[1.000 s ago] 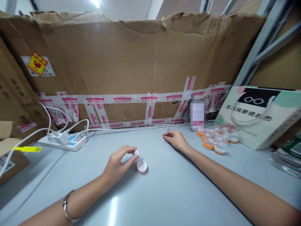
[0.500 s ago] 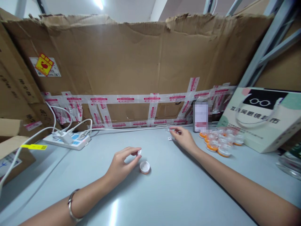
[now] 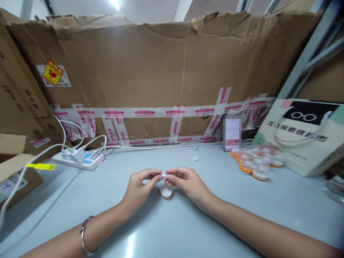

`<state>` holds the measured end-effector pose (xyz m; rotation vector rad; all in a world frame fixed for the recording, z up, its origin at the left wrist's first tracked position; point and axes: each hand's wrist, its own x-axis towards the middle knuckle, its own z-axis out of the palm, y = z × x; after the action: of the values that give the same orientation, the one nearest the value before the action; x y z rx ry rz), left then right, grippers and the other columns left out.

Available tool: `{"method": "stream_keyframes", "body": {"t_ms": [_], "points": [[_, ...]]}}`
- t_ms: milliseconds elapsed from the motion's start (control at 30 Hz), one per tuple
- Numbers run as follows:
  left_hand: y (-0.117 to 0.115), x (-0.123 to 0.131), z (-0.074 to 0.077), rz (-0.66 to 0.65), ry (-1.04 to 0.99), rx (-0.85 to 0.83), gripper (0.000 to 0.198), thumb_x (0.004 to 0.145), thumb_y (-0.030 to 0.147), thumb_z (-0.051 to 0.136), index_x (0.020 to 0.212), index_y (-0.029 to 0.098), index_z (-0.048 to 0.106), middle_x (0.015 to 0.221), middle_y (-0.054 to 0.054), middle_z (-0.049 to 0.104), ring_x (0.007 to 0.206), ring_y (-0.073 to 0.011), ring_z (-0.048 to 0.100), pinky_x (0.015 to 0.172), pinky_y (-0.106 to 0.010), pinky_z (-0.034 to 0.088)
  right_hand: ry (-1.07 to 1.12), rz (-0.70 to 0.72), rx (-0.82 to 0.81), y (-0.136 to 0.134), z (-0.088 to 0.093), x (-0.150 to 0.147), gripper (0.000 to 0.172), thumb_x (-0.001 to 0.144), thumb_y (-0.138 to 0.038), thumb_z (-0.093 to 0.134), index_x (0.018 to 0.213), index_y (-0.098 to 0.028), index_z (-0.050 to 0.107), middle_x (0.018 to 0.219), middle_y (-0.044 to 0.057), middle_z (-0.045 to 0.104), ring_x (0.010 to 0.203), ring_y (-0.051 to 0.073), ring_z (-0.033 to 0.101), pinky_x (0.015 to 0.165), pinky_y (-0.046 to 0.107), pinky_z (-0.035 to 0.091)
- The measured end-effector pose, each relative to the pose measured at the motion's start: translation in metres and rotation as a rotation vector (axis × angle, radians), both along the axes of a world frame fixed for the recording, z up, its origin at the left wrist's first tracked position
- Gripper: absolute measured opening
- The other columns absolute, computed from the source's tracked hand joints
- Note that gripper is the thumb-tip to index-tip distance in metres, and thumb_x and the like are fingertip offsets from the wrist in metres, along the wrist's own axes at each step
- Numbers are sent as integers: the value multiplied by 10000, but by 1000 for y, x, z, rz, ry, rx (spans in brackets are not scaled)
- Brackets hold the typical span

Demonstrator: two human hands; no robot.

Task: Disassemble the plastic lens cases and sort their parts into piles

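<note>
My left hand point(image 3: 139, 184) and my right hand point(image 3: 188, 182) meet at the middle of the grey table point(image 3: 188, 229). Both pinch a tiny white part point(image 3: 163, 175) between their fingertips. Just below that part, a small round white cap point(image 3: 166, 192) with an orange rim lies on the table. Farther back, two more tiny white pieces point(image 3: 195, 158) lie loose. A metal bracelet point(image 3: 84, 237) circles my left wrist.
A cluster of several orange-rimmed clear caps point(image 3: 254, 163) sits at the right, by a printed paper bag point(image 3: 303, 136) and a small blurred box point(image 3: 232, 133). A white power strip point(image 3: 80, 161) with cables lies at the left. Taped cardboard point(image 3: 161, 82) walls the back.
My right hand has pulled back from the far loose pieces to the middle and now pinches the small part together with my left hand. The view shifted slightly.
</note>
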<state>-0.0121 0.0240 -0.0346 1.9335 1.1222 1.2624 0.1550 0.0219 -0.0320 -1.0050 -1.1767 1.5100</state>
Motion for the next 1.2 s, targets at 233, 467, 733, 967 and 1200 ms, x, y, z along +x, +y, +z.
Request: {"method": "stream_keyframes", "body": {"t_ms": [233,467,733,967,1200], "points": [[3,-5,-2,-21,252,360,200,783,209,622,981,203,647,900,-36,703,819,-165,637,734,-290,518,17,-37,77,-4,0,-2,371,553,-382,768,825,-148,674,789,57,718,783,190,668,793,328,498],[5,-3,2,-83,407,613,129,820,114,562,928,177,593,833,-17,679,734,-131,591,677,-254,473,-44,-2,74,-4,-4,-2,363,618,-442,711,814,-136,700,801,72,726,787,203,672,764,322,507],[0,0,-1,-43,489,596,99,824,75,516,817,162,563,757,-11,628,688,-137,535,642,-261,448,-124,34,169,-3,-7,-2,302,655,-363,678,847,-135,724,793,73,729,791,215,671,742,318,509],[0,3,-2,-4,521,698,148,853,69,445,781,162,535,712,-14,601,671,-133,511,635,-252,427,-143,23,241,-6,-5,-4,264,690,-335,628,855,-161,740,770,52,730,785,208,667,757,321,510],[-1,3,-3,12,530,738,131,840,52,456,794,153,525,701,-20,596,641,-136,499,604,-256,413,-100,3,200,-5,-4,-3,290,638,-398,666,793,-168,751,709,44,721,716,190,651,746,335,505]]}}
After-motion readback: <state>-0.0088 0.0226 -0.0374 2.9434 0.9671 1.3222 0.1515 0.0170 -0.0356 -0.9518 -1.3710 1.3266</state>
